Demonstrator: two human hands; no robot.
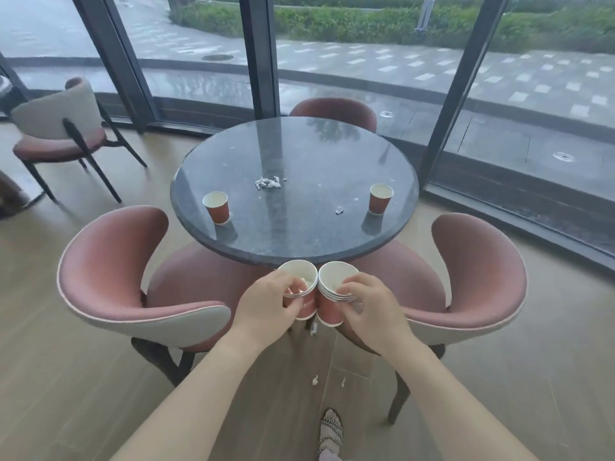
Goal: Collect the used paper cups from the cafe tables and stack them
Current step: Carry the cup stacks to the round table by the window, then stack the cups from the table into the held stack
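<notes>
Both hands are clamped on cups: the left hand (pixel 266 302) grips a single cup (pixel 307 309) with fingers hooked over its near rim, and the right hand (pixel 372 306) grips a nested stack (pixel 329 312) showing several rims. The two touch side by side, held just off the table (pixel 299 237) at its 6 o'clock edge. Collecting looks partly done; the likely step in hand is joining the single cup to the stack, which calls for lining up its base with the top rim. Its inside holds something white and crumpled, while the stack's top cup looks empty. Two upright cups remain on the table, one at 8 o'clock (pixel 217 209) and one at 3 o'clock (pixel 379 199); both look empty. Paper scraps (pixel 268 183) lie near the centre.
</notes>
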